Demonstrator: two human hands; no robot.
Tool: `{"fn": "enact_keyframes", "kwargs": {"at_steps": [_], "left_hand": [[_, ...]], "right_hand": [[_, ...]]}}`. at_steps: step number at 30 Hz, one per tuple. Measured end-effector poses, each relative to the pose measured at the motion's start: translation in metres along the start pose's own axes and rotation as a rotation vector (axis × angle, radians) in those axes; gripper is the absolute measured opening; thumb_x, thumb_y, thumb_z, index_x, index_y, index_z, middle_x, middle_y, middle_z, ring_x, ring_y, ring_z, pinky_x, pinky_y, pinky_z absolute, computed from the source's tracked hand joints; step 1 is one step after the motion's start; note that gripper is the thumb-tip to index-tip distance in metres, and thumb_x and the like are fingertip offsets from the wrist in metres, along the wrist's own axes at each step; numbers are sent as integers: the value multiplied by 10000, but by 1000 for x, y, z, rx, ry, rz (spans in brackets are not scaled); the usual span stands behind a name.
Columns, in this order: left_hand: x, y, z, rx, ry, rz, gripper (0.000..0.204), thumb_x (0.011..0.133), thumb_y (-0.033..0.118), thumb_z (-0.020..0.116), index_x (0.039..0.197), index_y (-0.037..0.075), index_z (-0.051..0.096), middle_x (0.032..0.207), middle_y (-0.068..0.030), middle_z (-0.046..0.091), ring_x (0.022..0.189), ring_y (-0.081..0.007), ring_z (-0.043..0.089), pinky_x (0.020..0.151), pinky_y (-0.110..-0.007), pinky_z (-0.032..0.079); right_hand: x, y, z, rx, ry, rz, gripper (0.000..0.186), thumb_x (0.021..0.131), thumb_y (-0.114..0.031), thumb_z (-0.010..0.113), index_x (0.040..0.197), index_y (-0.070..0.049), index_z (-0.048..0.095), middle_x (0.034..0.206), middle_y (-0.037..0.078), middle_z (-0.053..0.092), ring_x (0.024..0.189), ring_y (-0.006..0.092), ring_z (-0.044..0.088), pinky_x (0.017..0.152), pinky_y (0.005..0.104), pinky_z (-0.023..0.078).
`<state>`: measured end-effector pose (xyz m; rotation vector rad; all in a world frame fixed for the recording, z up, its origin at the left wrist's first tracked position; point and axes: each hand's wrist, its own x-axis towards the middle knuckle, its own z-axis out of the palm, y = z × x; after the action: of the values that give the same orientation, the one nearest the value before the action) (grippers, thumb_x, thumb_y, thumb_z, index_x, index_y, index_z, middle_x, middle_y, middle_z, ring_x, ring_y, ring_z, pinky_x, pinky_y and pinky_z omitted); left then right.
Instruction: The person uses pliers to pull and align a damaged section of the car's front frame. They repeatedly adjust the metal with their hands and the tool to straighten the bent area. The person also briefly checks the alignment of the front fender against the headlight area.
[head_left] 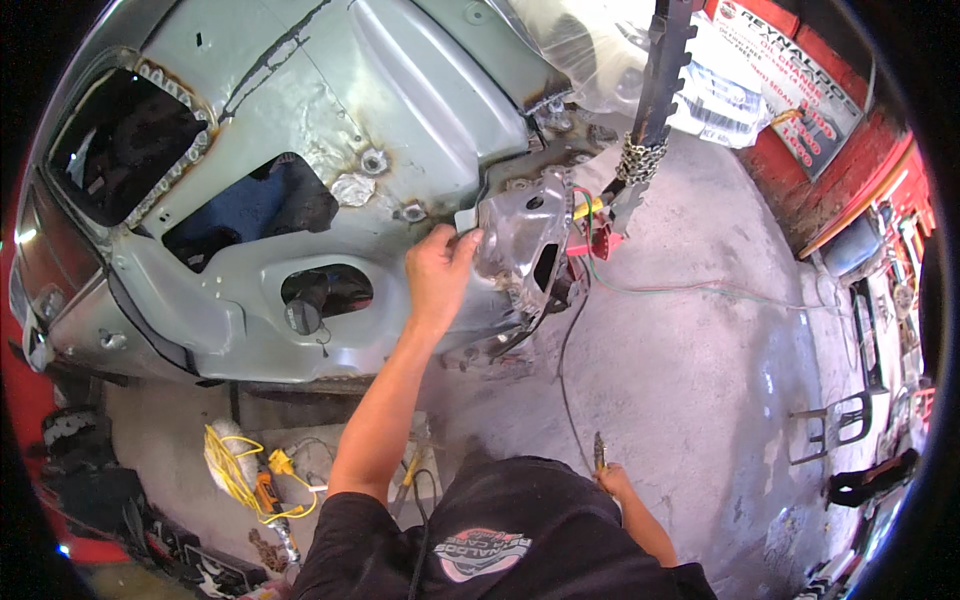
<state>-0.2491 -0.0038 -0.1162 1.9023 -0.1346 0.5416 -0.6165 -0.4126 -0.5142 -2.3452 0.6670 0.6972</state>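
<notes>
My left hand [440, 268] reaches up to the rear of a grey-green car body [390, 120]. Its thumb and fingers pinch a small light metal tab [465, 219] at the edge of a bare steel panel piece [512, 238], which sits against the body's corner. Lower down, at my right side, my right hand [612, 482] is closed round a slim tool with a brass-coloured end [599, 450]. Its kind is hard to make out. A thin dark cable [562, 375] runs from near that tool up toward the steel panel.
A notched dark post [660, 90] wrapped with chain [640, 160] stands beyond the panel. Red and green wires [690, 288] cross the concrete floor. An orange power tool [268, 492] and a yellow cord [230, 455] lie at lower left. A dark chair [835, 425] stands right.
</notes>
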Motion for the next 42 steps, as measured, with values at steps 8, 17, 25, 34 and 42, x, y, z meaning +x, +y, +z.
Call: {"fn": "enact_keyframes", "kwargs": {"at_steps": [8,17,25,34,42], "left_hand": [[7,-26,8,-3,78,194,346,903,195,744,713,1,529,523,-88,470,470,-143,381,452,-309,339],[13,-41,9,3,32,252,254,903,239,714,934,52,544,588,-150,572,544,-345,606,490,-422,444],[15,-40,8,-52,14,277,240,871,156,748,906,15,557,596,-141,534,493,-306,542,487,-368,429],[13,-20,15,-32,82,265,228,871,109,731,1002,-14,591,584,-85,531,501,-153,513,504,-290,419],[11,29,38,172,296,-78,293,826,124,771,1008,-34,604,609,-86,581,526,-110,518,500,-273,410]], "right_hand": [[-15,-50,-35,-66,-116,-29,450,801,-422,713,914,13,701,890,256,684,899,419,671,795,471,521],[-9,-54,-46,-73,-133,43,415,785,-375,745,851,30,682,864,253,675,850,403,675,769,471,519],[4,-82,-47,381,-45,160,293,805,-190,739,887,62,612,689,184,648,570,292,663,528,411,533],[71,-82,-53,379,-33,78,280,795,-161,726,947,63,654,751,170,674,657,252,675,597,393,536],[163,-72,-124,367,-169,23,187,843,-98,647,922,68,610,702,180,642,548,283,641,490,427,519]]}}
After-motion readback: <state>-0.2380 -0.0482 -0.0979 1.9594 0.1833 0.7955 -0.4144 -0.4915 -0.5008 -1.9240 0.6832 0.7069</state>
